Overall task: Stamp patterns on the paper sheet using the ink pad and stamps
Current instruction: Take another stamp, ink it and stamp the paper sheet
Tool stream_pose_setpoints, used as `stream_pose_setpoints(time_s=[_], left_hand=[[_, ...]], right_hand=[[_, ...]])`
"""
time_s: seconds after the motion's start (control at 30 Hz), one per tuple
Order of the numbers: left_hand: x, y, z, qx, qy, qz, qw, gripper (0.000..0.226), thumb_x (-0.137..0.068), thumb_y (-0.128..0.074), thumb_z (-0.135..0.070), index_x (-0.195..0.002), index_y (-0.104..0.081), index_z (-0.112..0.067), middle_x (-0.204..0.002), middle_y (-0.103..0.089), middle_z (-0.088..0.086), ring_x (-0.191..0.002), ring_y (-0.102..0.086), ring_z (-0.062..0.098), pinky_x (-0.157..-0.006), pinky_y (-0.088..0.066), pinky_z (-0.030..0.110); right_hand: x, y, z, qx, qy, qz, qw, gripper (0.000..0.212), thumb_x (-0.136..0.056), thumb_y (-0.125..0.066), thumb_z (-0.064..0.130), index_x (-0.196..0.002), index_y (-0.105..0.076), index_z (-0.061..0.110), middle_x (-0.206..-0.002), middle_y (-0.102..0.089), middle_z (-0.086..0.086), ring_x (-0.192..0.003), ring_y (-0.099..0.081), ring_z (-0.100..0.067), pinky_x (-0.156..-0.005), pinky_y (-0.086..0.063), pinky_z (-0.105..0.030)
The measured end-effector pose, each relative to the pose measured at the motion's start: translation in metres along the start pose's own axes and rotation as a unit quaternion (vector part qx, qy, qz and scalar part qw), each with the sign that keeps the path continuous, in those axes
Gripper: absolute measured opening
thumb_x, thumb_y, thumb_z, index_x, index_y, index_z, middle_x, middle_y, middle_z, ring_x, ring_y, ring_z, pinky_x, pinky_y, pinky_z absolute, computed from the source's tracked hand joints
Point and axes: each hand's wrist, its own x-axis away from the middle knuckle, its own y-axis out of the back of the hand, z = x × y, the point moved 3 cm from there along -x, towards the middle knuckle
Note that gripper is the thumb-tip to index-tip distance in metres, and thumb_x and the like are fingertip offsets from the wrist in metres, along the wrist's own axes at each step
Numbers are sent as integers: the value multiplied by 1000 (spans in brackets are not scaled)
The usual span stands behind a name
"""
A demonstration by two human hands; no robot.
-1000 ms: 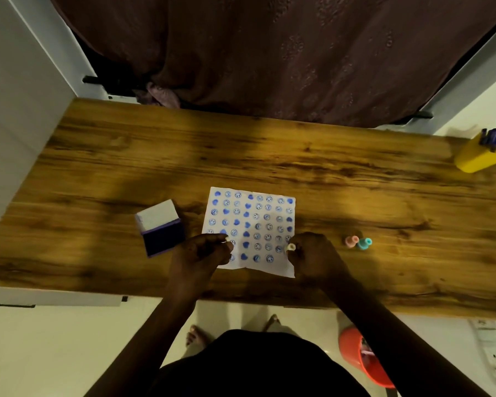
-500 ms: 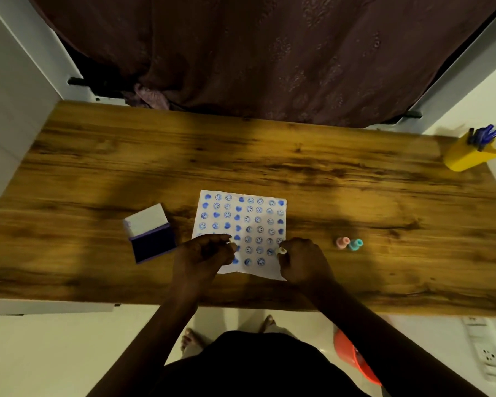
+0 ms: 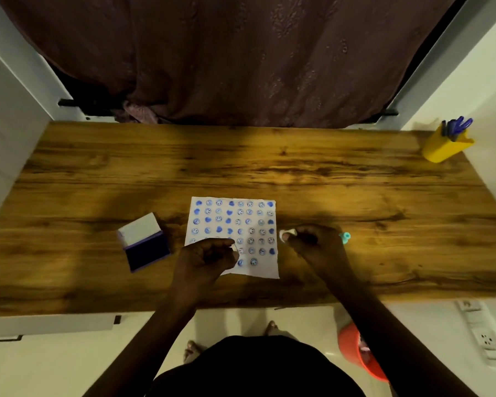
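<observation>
A white paper sheet [image 3: 235, 224] covered with rows of blue smiley and heart prints lies on the wooden table [image 3: 241, 167]. My left hand [image 3: 206, 257] rests on the sheet's lower left part, fingers curled around a small pale stamp [image 3: 234, 247]. My right hand [image 3: 315, 245] hovers just right of the sheet, pinching a small white stamp [image 3: 287, 233]. The open ink pad [image 3: 143, 245], with its white lid raised and dark blue pad showing, sits left of the sheet. A teal stamp [image 3: 345, 237] peeks out behind my right hand.
A yellow holder with blue pens [image 3: 447, 144] stands at the table's far right corner. A dark curtain [image 3: 241, 58] hangs behind the table. An orange bucket [image 3: 358, 351] sits on the floor at the lower right, near a wall socket strip [image 3: 481, 333].
My right hand lifted its stamp off the sheet's right edge and moved right, off the paper. It now hides the pink stamp. My left hand stayed on the sheet.
</observation>
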Motion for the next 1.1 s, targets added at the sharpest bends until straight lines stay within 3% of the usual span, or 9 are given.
stream_pose_setpoints(time_s=[0.07, 0.2, 0.3, 0.43, 0.57, 0.77, 0.83, 0.97, 1.1], left_hand=[[2, -10, -3, 4, -6, 18, 1000, 27, -79, -89, -11, -98, -82, -29, -95, -85, -6, -91, -82, 14, -86, -64, 36], [5, -32, -10, 2, -15, 60, 998, 30, -80, -87, -6, -104, -82, -23, -97, -85, -1, -95, -81, 18, -92, -63, 40], [8, -46, -15, -16, -33, 88, 995, 29, -81, -87, -7, -103, -83, -24, -97, -85, -4, -93, -81, 15, -94, -63, 42], [9, -62, -20, -50, -59, 123, 989, 31, -82, -86, -8, -103, -83, -30, -102, -84, -10, -99, -79, 8, -97, -61, 40], [8, -72, -23, -47, -69, 144, 986, 35, -82, -85, -6, -100, -83, -35, -97, -85, -4, -94, -81, 16, -92, -63, 44], [6, -86, -25, -78, -85, 153, 981, 33, -81, -86, -4, -102, -82, -29, -94, -84, -5, -89, -81, 11, -88, -64, 32], [6, -90, -25, -76, -89, 157, 981, 33, -81, -86, -4, -102, -81, -29, -95, -84, -5, -91, -81, 11, -88, -63, 27], [6, -99, -24, -93, -102, 164, 977, 31, -80, -87, -6, -105, -83, -23, -98, -84, -7, -94, -80, 10, -88, -62, 26], [3, -107, -25, -119, -107, 175, 972, 29, -82, -87, -12, -108, -83, -24, -98, -84, -11, -93, -79, 6, -87, -62, 26]], right_hand=[[10, 9, 0, -137, -55, 5, 989, 23, -85, -81, 30, -82, -76, 8, -72, -73, -9, -69, -66, -18, -70, -53, -34], [37, 11, -3, -285, -126, 69, 948, 20, -84, -81, 26, -94, -79, 9, -79, -71, -12, -76, -61, -24, -69, -48, -35], [50, 9, -3, -294, -102, 112, 944, 25, -82, -80, 26, -102, -78, 11, -85, -74, -12, -76, -66, -23, -70, -54, -33], [56, 11, -8, -289, -60, 111, 949, 20, -88, -77, 18, -108, -79, 17, -97, -79, -13, -84, -73, -25, -76, -60, -32], [54, 17, -14, -291, -40, 109, 950, 23, -88, -78, 17, -111, -77, 16, -98, -79, -10, -82, -75, -19, -71, -58, -24], [52, 26, -27, -288, -43, 116, 949, 25, -86, -80, 17, -111, -77, 20, -97, -80, -6, -88, -76, -19, -76, -58, -26], [50, 30, -29, -285, -40, 118, 950, 25, -86, -80, 18, -111, -77, 21, -102, -79, -5, -92, -76, -21, -78, -60, -30], [48, 39, -32, -290, -42, 116, 949, 28, -85, -80, 16, -113, -77, 18, -108, -78, -10, -102, -74, -33, -92, -59, -52], [47, 46, -41, -284, -46, 122, 950, 28, -86, -79, 13, -113, -77, 20, -112, -78, -8, -107, -73, -29, -97, -56, -55]])
